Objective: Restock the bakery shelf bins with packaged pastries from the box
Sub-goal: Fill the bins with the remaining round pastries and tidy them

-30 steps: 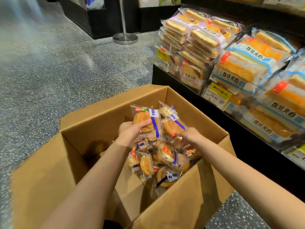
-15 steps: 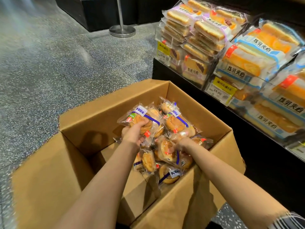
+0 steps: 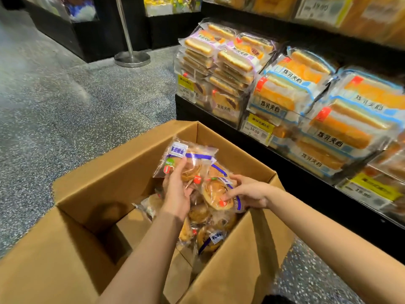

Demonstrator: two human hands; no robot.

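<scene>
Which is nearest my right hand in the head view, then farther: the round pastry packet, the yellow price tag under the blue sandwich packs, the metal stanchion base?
1. Round pastry packet, under the right hand.
2. Yellow price tag, up right on the shelf.
3. Stanchion base, far upper left.

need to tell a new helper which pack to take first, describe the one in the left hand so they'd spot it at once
In the open brown cardboard box on the floor, find the left hand. It holds a clear plastic pastry pack with a blue stripe, lifted above the heap, the only one with its white label at the very top.
</scene>
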